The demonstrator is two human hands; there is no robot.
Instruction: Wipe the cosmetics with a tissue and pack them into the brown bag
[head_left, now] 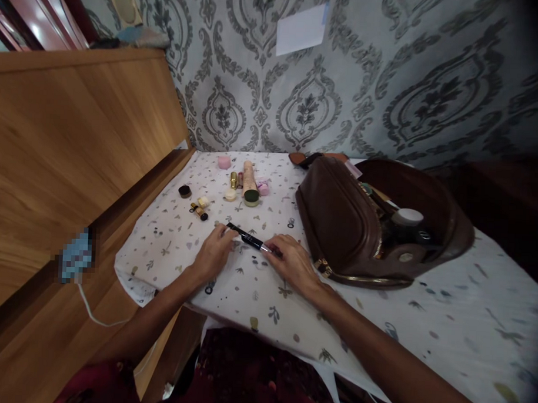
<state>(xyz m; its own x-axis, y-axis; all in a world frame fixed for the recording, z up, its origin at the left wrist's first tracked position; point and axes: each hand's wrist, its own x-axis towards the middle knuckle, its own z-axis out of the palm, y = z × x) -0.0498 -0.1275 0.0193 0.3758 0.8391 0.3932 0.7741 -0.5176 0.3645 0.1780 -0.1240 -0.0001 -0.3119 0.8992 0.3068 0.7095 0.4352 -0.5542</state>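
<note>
Between my two hands, just above the patterned cloth, is a slim black cosmetic tube [249, 239] with a silver band near its right end and small pale print. My left hand [214, 251] pinches it near its left end. At the silver band, the fingers of my right hand [292, 262] close around the other end and hide part of it. Beyond my hands lie a beige squeeze tube [249, 177] with a dark green cap end, a gold lipstick-like tube [233, 179], a pink jar [224, 162] and a small gold-and-black item [198, 211].
A brown leather bag [339, 216] stands unzipped to the right, with a white-capped container [408, 216] inside. A round black lid [184, 191] lies at the left. A wooden panel [86, 119] borders the table's left side; the patterned wall [264, 78] rises behind.
</note>
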